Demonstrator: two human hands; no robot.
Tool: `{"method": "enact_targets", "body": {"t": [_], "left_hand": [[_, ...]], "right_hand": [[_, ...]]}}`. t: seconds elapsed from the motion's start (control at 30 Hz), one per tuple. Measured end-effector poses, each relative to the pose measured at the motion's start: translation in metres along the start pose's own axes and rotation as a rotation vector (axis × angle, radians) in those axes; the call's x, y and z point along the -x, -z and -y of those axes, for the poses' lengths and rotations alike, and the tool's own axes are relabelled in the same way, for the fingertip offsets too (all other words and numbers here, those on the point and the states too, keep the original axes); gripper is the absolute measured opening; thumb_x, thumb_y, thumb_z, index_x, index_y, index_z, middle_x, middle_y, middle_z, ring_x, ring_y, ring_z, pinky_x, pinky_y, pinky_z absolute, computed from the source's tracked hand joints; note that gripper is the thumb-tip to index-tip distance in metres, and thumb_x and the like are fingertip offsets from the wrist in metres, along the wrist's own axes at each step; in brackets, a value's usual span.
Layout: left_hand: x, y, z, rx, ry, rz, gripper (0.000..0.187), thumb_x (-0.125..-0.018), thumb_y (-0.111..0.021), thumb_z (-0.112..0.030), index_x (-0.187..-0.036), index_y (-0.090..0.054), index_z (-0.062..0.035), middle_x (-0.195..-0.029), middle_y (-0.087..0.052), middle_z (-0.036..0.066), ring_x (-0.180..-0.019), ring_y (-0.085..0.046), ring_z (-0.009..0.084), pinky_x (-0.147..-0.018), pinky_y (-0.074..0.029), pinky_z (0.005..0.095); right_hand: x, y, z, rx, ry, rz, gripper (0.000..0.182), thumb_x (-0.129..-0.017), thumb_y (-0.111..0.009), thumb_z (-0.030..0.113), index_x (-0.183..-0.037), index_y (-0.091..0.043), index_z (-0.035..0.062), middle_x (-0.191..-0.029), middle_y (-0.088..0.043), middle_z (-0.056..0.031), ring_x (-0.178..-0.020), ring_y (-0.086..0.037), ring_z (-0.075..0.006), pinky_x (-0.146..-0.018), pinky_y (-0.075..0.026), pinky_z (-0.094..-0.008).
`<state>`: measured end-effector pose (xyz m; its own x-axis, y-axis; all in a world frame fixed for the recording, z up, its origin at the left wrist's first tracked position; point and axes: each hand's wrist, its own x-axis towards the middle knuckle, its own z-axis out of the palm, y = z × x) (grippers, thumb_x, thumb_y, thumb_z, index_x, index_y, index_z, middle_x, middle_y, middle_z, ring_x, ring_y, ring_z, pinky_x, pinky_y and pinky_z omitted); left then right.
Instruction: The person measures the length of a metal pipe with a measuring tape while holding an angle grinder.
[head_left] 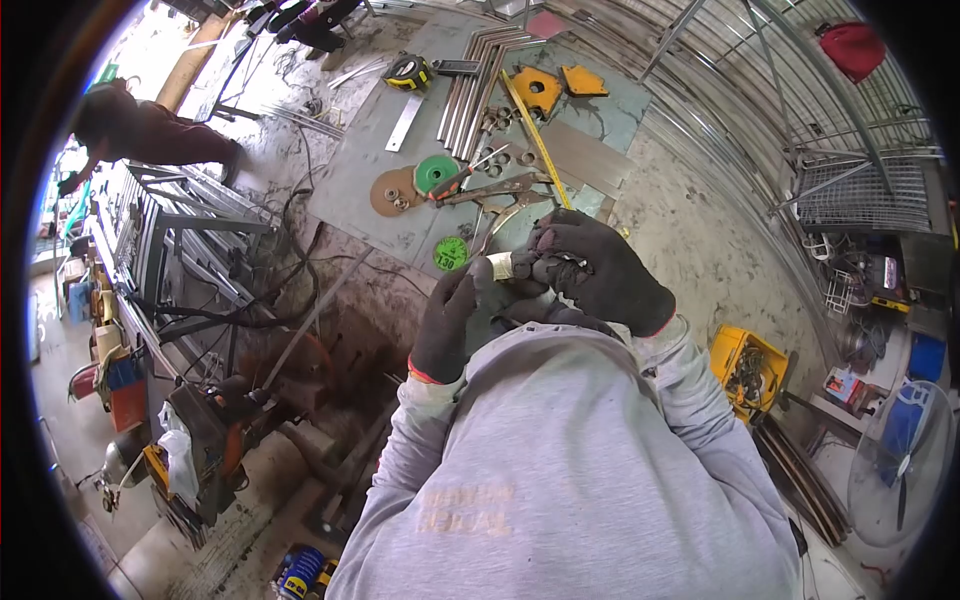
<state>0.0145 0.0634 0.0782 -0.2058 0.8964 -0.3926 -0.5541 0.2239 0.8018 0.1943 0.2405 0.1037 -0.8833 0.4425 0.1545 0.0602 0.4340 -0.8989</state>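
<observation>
Both my hands wear dark gloves and are close together in front of my chest. My left hand [447, 325] is closed, with its fingertips at a pale, short, rounded piece [500, 266]. From the other side, the curled fingers of my right hand [600, 268] meet that same piece. Its kind is not clear, and dark glove material hides part of it. Just beyond lie a green round disc [451, 253], a metal clamp tool [510, 188] and a long yellow measuring strip [540, 140].
On the grey sheet [360, 170] lie a tape measure [408, 72], metal tubes [478, 95], yellow angled blocks [536, 90] and brown and green discs [437, 175]. A yellow bin [745, 370] stands right, a fan [905, 465] beyond. Metal frames and a person [150, 130] are left.
</observation>
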Motion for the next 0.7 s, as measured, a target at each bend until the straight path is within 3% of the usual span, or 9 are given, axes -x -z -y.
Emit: {"method": "enact_targets", "body": {"t": [0.03, 0.17, 0.27, 0.4, 0.47, 0.53, 0.6, 0.63, 0.7], "left_hand": [[0.000, -0.003, -0.001, -0.082, -0.024, -0.096, 0.048, -0.114, -0.058, -0.036, -0.134, -0.069, 0.0069, -0.118, -0.078, 0.014, -0.112, -0.073, 0.0169, -0.098, -0.058, 0.0326], [0.002, -0.008, 0.009, -0.483, -0.285, -0.177, 0.047, -0.114, -0.060, -0.033, -0.137, -0.069, 0.0069, -0.118, -0.077, 0.011, -0.109, -0.073, 0.0165, -0.096, -0.057, 0.0321], [-0.001, -0.011, 0.007, -0.458, -0.239, -0.166, 0.045, -0.113, -0.059, -0.031, -0.139, -0.069, 0.0045, -0.117, -0.076, 0.008, -0.103, -0.069, 0.0139, -0.091, -0.055, 0.0315], [0.005, -0.016, -0.018, -0.437, -0.240, -0.070, 0.045, -0.108, -0.058, -0.025, -0.143, -0.069, 0.0018, -0.115, -0.074, 0.003, -0.098, -0.064, 0.0113, -0.086, -0.053, 0.0298], [0.002, -0.015, -0.020, -0.555, -0.201, 0.012, 0.047, -0.105, -0.058, -0.023, -0.144, -0.068, 0.0013, -0.116, -0.073, 0.002, -0.099, -0.064, 0.0108, -0.086, -0.052, 0.0290], [-0.001, -0.020, -0.017, -0.263, -0.005, -0.136, 0.049, -0.103, -0.056, -0.023, -0.144, -0.068, 0.0018, -0.116, -0.073, 0.002, -0.100, -0.064, 0.0098, -0.086, -0.051, 0.0275], [-0.004, -0.024, -0.015, -0.256, -0.033, -0.102, 0.047, -0.103, -0.057, -0.022, -0.142, -0.069, 0.0016, -0.114, -0.073, 0.001, -0.099, -0.064, 0.0093, -0.086, -0.051, 0.0272], [-0.006, -0.027, -0.014, -0.244, -0.069, -0.071, 0.045, -0.103, -0.058, -0.021, -0.139, -0.070, 0.0015, -0.112, -0.073, 0.001, -0.098, -0.064, 0.0088, -0.085, -0.051, 0.0268], [-0.012, -0.026, -0.008, -0.172, -0.001, -0.093, 0.043, -0.102, -0.059, -0.020, -0.137, -0.071, 0.0017, -0.111, -0.073, 0.000, -0.098, -0.064, 0.0093, -0.084, -0.051, 0.0272]], "right_hand": [[0.002, 0.000, 0.000, -0.033, -0.022, -0.022, 0.020, -0.097, -0.081, 0.010, -0.113, -0.073, 0.0001, -0.110, -0.071, -0.0136, -0.102, -0.069, -0.0323, -0.091, -0.057, -0.0393], [0.009, -0.009, -0.007, -0.176, -0.067, -0.136, 0.021, -0.096, -0.081, 0.008, -0.113, -0.073, -0.0011, -0.111, -0.071, -0.0153, -0.106, -0.070, -0.0335, -0.096, -0.057, -0.0394], [0.009, -0.004, 0.008, 0.082, 0.020, -0.131, 0.024, -0.095, -0.083, 0.008, -0.113, -0.072, -0.0012, -0.115, -0.072, -0.0138, -0.108, -0.070, -0.0301, -0.099, -0.057, -0.0394], [0.017, 0.003, -0.012, 0.041, 0.060, -0.164, 0.027, -0.095, -0.085, 0.010, -0.116, -0.071, 0.0001, -0.119, -0.072, -0.0120, -0.111, -0.070, -0.0258, -0.100, -0.057, -0.0403], [0.021, 0.014, -0.020, -0.155, -0.142, -0.189, 0.029, -0.095, -0.085, 0.011, -0.119, -0.071, 0.0024, -0.121, -0.071, -0.0115, -0.116, -0.070, -0.0242, -0.102, -0.056, -0.0396], [0.023, 0.015, -0.024, -0.201, -0.095, -0.267, 0.029, -0.095, -0.085, 0.010, -0.121, -0.072, 0.0038, -0.121, -0.071, -0.0117, -0.117, -0.070, -0.0244, -0.103, -0.056, -0.0391], [0.024, 0.010, -0.019, -0.395, -0.072, -0.345, 0.028, -0.097, -0.084, 0.011, -0.121, -0.073, 0.0034, -0.122, -0.071, -0.0113, -0.116, -0.070, -0.0225, -0.103, -0.055, -0.0377], [0.020, 0.017, -0.025, -0.088, -0.026, -0.214, 0.027, -0.099, -0.083, 0.012, -0.122, -0.073, 0.0023, -0.121, -0.072, -0.0097, -0.115, -0.070, -0.0210, -0.103, -0.055, -0.0369], [0.018, 0.016, -0.003, -0.164, -0.117, -0.166, 0.027, -0.099, -0.083, 0.012, -0.122, -0.073, 0.0019, -0.119, -0.074, -0.0090, -0.114, -0.071, -0.0206, -0.102, -0.056, -0.0368]]}}
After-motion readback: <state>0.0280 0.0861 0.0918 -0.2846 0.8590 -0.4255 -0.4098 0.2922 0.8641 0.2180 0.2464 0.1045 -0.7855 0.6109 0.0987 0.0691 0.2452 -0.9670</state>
